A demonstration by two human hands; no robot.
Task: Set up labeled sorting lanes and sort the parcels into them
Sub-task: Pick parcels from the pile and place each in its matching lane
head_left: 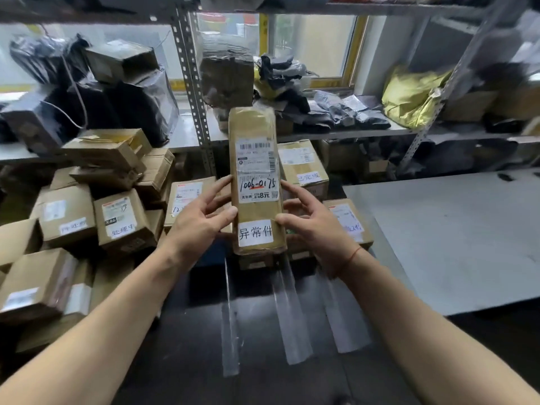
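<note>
Both hands hold one long brown parcel [254, 182] upright between them: the left hand [201, 220] pinches its left edge, the right hand [312, 220] its right edge. The parcel is wrapped in shiny tape, with a shipping label [254, 154], the handwritten number 1006-0175, and a white paper label [255, 232] near the bottom. Behind and left of the hands lie cardboard boxes [122, 220].
</note>
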